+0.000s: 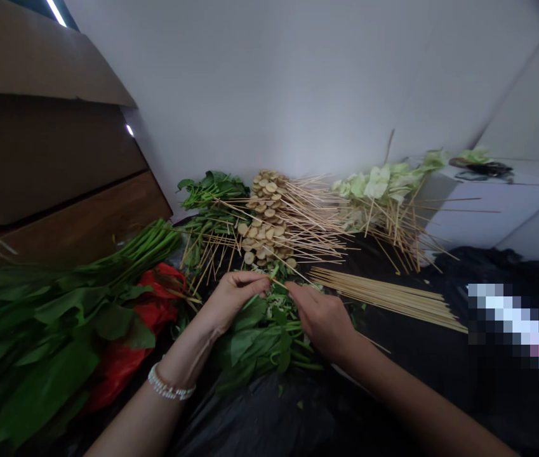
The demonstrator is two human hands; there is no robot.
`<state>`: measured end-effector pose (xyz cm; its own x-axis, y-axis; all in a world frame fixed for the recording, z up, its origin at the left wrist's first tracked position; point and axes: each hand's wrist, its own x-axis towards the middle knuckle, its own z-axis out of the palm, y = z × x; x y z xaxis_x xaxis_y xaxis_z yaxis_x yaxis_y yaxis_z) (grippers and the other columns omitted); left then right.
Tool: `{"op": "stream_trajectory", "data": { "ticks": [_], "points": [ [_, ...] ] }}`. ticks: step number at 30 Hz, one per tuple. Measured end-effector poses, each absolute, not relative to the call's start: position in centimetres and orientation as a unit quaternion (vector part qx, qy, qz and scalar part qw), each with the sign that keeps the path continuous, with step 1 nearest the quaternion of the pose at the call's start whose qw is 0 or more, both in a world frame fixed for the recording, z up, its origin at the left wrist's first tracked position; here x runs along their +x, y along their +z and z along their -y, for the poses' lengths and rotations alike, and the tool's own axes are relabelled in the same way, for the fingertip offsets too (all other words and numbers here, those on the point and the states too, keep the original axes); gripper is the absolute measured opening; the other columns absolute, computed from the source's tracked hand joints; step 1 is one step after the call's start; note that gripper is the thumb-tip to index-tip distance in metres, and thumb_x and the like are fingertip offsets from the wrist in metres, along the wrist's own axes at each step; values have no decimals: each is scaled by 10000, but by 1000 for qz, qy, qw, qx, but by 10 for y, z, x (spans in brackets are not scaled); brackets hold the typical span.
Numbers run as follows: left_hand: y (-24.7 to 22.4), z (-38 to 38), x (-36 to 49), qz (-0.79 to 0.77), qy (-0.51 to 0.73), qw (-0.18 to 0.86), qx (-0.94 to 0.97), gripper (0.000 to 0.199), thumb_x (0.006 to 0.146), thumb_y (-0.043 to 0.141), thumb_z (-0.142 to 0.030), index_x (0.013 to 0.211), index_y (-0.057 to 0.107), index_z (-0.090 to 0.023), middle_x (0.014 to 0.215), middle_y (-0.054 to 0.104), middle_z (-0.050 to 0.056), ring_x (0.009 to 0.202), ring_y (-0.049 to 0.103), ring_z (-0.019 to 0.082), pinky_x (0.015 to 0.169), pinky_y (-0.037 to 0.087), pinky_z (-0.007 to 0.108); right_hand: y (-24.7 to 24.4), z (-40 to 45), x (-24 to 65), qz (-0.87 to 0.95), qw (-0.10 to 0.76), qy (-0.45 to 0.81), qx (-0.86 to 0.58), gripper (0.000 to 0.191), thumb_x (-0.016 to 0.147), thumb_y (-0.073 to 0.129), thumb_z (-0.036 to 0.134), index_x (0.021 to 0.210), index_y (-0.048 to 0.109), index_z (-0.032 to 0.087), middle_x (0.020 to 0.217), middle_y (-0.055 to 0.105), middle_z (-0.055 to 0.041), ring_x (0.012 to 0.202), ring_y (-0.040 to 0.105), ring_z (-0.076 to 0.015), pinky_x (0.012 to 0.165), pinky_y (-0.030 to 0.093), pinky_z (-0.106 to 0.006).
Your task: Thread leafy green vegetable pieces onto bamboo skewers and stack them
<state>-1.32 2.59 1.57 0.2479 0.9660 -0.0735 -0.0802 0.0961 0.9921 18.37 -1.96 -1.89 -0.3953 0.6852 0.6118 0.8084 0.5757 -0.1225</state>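
Near the centre, my left hand [243, 292] is closed in a pinch on a green stem [275, 274]. Close beside it, my right hand [324, 317] pinches a thin wooden skewer [374, 343], whose tail sticks out below the wrist. The skewer's front end meets the stem between both hands. Beneath them lie loose green leaves [250, 343] on black plastic [259, 419]. A bundle of bare skewers [393, 298] rests to the right of my right hand. Beyond the hands are stacked skewers with pale round slices [266, 219].
Leafy greens [35, 336] and a red plastic bag [121, 368] lie at the left. Skewered greens [214, 190] and skewered pale leaves [386, 181] stand by the white wall [269, 82]. A cardboard box [35, 146] is at the upper left.
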Motion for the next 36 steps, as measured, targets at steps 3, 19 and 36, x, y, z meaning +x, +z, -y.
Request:
{"op": "stream_trajectory", "data": {
  "ticks": [3,19,36],
  "points": [
    [15,-32,-20,-432,474,579,504,244,586,857,-342,729,773,-163,663,690,13,616,553,91,640,433,199,-19,18,186,826,312,-102,-457,296,935,390,108,1144,599,116,823,681,-61,734,641,-141,635,443,-224],
    [17,-22,-12,-416,360,591,589,289,654,795,-428,763,781,-160,674,701,46,610,573,137,595,436,236,-20,21,180,824,349,-67,-441,281,927,366,102,1043,618,147,788,670,-51,704,635,-137,633,448,-226],
    [-16,-31,-12,-475,216,174,835,147,778,670,-285,881,766,-243,828,708,72,851,555,243,770,397,315,-15,19,187,795,386,-103,-455,249,947,361,149,948,609,169,761,663,-34,634,601,-129,593,387,-234]
  ]
}}
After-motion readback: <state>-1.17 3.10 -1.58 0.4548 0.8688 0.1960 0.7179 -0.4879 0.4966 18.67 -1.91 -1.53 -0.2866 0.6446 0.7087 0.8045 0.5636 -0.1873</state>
